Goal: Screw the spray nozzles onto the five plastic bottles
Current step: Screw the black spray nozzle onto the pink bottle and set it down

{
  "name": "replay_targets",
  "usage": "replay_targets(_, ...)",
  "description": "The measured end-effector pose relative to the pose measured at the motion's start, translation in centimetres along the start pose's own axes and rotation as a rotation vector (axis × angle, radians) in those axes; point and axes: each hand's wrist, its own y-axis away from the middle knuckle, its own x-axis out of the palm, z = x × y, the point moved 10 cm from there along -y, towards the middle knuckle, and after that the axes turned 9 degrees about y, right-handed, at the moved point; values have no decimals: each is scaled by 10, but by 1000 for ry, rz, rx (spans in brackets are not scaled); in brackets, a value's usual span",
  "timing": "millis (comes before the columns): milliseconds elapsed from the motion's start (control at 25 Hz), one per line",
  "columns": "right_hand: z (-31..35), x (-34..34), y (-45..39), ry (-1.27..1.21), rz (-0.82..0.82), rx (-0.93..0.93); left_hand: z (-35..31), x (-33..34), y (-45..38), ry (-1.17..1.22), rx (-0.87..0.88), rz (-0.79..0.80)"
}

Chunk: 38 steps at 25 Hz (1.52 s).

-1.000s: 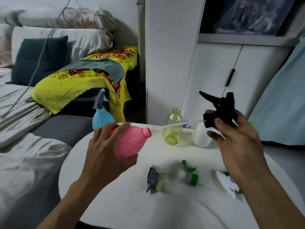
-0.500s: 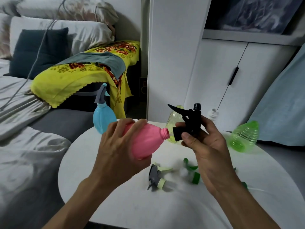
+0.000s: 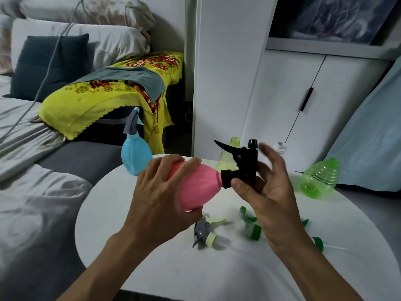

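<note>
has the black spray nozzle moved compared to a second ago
Yes. The black spray nozzle has travelled left, from beside the white bottle to the pink bottle, its collar now over the neck.

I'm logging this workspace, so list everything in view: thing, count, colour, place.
pink bottle: 1, pink, held tilted above the table
black nozzle: 1, black, on the pink bottle's neck
blue bottle: 1, blue with a grey nozzle fitted, table's far left edge
yellow-green bottle: 1, clear yellow-green, open, behind the black nozzle
white bottle: 1, white, mostly hidden behind the right hand
green bottle: 1, clear green, lying on the table's right side
loose nozzles: several, grey and green, table centre; blurred, exact count unclear
table: 1, white, round
left hand: grips the pink bottle
right hand: on the black nozzle
</note>
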Motion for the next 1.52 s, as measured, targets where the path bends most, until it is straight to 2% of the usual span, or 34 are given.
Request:
replay_targets(80, 10, -7, 0, 317, -28, -106, 2, -4, 0, -6, 14, -2)
replay_targets(160, 31, -3, 6, 783, -43, -394, 1, -4, 0, 2, 23, 24)
replay_targets(240, 39, 11, 14, 1090, 2, -627, -1, -2, 3, 24, 30, 73)
replay_targets(400, 35, 25, 25, 1315, 54, -846, 1, 1, 8, 43, 38, 175)
replay_targets(480, 31, 31, 33, 1322, 91, -934, 2, 3, 10, 41, 51, 217)
replay_targets(600, 26, 34, 37, 1277, 171, -932, -2, 5, 13, 18, 93, 235)
replay_targets(760, 28, 33, 35, 1195, 211, -826, -9, 1, 11, -65, 169, 184)
replay_targets(840, 28, 30, 29, 1130, 218, -673, -13, -2, 11, -106, 202, 142)
replay_targets(960, 14, 21, 24, 952, 256, -326, -20, -6, 12, -157, 247, 80)
replay_targets(1120, -15, 18, 27, 293, 343, 207, -28, -9, 13, -145, 292, 23)
replay_targets(1240, -44, 15, 39, 80, 397, 566, -34, -2, 18, -158, 343, 20)
replay_targets(1320, -57, 14, 47, 22, 427, 652, -35, 3, 19, -165, 356, 31)
replay_targets(1440, -60, 4, 38, -2, 285, 588, -31, 8, 16, -143, 298, 70)
replay_targets(1520, -52, 2, 31, -158, 240, 562, -26, 11, 13, -76, 213, 96)
